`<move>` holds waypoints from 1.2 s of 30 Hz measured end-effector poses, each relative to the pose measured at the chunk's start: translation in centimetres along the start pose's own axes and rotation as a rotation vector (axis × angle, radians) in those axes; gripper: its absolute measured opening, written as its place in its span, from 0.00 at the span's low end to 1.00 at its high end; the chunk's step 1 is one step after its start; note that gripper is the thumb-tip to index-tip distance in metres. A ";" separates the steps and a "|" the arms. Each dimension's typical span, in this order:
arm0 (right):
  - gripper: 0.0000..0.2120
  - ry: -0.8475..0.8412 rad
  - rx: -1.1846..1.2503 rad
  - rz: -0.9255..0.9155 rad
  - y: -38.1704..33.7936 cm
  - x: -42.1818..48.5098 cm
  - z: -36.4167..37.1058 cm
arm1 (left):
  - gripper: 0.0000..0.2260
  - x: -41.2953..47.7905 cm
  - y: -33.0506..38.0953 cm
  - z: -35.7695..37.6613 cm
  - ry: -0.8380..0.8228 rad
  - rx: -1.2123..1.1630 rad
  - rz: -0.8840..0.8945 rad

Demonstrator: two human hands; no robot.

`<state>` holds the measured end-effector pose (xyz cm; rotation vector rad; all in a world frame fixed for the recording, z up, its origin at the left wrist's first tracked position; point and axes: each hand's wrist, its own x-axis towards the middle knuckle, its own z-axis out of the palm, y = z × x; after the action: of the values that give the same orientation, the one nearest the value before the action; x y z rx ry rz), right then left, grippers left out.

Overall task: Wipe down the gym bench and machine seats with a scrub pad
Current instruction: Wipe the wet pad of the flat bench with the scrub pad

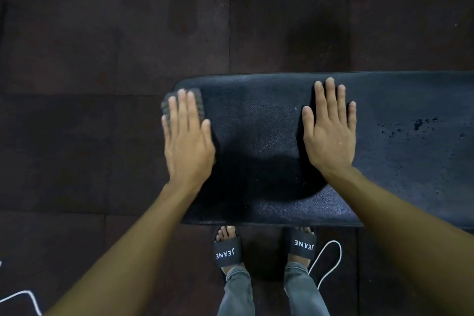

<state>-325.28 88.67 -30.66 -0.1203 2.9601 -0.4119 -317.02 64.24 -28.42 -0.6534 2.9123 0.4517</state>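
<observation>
Above the dark floor, the padded surface runs from centre to 3 o'clock. The right hand lies flat on it, fingers slightly spread, as a brace, I'd say. At 9 o'clock the left hand, fingers straight and together, presses the scrub pad onto the surface's end. Specks, perhaps droplets, sit unwiped at 3 o'clock.

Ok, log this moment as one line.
left hand: pressing scrub pad flat on bench end | right hand: flat on bench | wet spots: beyond right hand
</observation>
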 end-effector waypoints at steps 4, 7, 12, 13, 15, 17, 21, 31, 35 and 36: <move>0.27 0.010 -0.007 0.004 -0.1 -0.1 0.2 | 0.27 -7.4 -1.3 1.0 0.033 0.021 -0.131; 0.27 0.024 -0.010 0.005 -0.2 0.0 0.3 | 0.27 -10.3 1.3 2.6 0.049 0.116 -0.041; 0.27 0.027 -0.001 0.001 -0.1 0.2 0.2 | 0.26 -7.3 5.9 3.6 -0.031 0.138 0.381; 0.27 0.026 0.007 -0.002 -0.2 0.3 0.1 | 0.26 -5.9 5.7 3.2 -0.039 0.155 0.404; 0.27 0.023 0.021 -0.005 -0.1 0.4 0.1 | 0.26 -3.5 4.0 2.3 -0.018 0.152 0.296; 0.27 0.019 0.021 -0.008 0.0 0.2 0.2 | 0.26 -3.0 1.7 1.5 0.018 0.075 0.090; 0.27 0.016 0.013 -0.011 0.1 -0.1 0.1 | 0.26 -7.8 0.2 1.9 0.107 0.004 -0.174; 0.25 -0.080 0.285 -0.032 0.7 0.5 -2.7 | 0.26 -10.2 11.0 5.8 0.072 0.085 -0.009; 0.22 -0.159 0.531 -0.009 1.9 -0.3 -4.9 | 0.27 -7.9 16.3 6.9 0.058 -0.017 0.053; 0.22 -0.173 0.567 0.015 2.1 -0.7 -5.3 | 0.27 -7.5 17.0 6.8 0.058 -0.036 0.033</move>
<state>-325.53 92.18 -26.07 -0.0612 2.5583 -1.1459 -317.32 83.99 -29.11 -0.6342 2.9803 0.4987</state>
